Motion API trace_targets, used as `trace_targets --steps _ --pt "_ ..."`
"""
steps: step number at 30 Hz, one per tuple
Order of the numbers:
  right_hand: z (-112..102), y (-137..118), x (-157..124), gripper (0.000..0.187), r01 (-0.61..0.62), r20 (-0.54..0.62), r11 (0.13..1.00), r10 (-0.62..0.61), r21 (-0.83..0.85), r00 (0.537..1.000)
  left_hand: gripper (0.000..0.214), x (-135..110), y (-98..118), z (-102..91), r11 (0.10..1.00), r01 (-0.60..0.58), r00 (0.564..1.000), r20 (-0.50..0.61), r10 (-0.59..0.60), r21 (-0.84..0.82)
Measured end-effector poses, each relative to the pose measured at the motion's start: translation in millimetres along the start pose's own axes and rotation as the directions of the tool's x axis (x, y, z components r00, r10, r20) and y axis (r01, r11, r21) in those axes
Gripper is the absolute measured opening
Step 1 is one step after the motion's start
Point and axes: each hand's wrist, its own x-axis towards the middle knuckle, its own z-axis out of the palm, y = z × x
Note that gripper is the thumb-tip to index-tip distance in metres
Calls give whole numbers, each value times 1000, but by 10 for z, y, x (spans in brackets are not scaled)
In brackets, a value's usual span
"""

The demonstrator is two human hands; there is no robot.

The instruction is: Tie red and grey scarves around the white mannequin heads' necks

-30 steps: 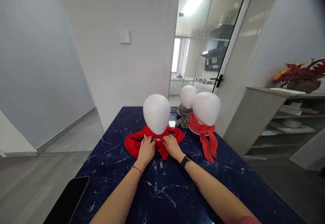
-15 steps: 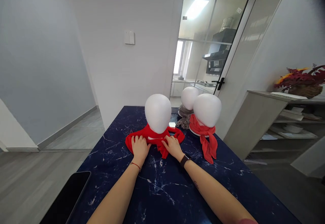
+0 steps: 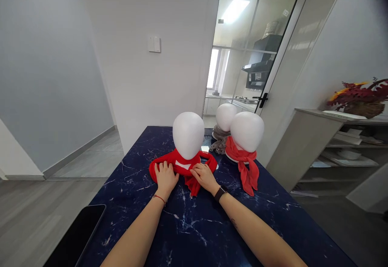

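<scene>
Red scarf (image 3: 183,171) lies around the neck and base of the leftmost white mannequin head (image 3: 188,134), on the dark bench (image 3: 194,226). Left hand (image 3: 165,177) spreads over its left part; right hand (image 3: 206,176) bends over cloth beside the loose end; whether either grip is clamped on it, I cannot tell. Best handled lightly, I'd judge, drawing both sides evenly without tipping the head. Its long axis runs left to right across the front, the loose end pointing toward the person

Left fingers (image 3: 165,167), right fingers (image 3: 197,170) on red scarf (image 3: 183,171) below head (image 3: 188,133).
</scene>
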Motion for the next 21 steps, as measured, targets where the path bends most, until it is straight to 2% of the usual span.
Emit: trace_targets --steps 4,6,10,15,18,21 --pt "48 50 8 25 -100 -102 991 110 94 989 30 -4 17 29 986 -116 993 -34 112 -117" --pt "74 58 15 28 -128 -124 987 139 98 982 26 7 22 31 970 -166 986 -38 162 -177" --pt "111 23 28 43 -136 -112 991 135 -5 985 32 24 28 53 958 -176 984 -47 170 -226" --pt "108 -27 51 25 -147 -80 974 134 -175 988 56 26 12 92 960 -156 988 -46 149 -231" --pt "81 -52 72 17 -57 -43 962 47 -266 998 59 28 3 97 964 -177 984 -39 173 -200" --pt "61 -68 85 17 75 17 963 -73 -260 997 49 30 8 105 967 -207 978 -26 206 -146"
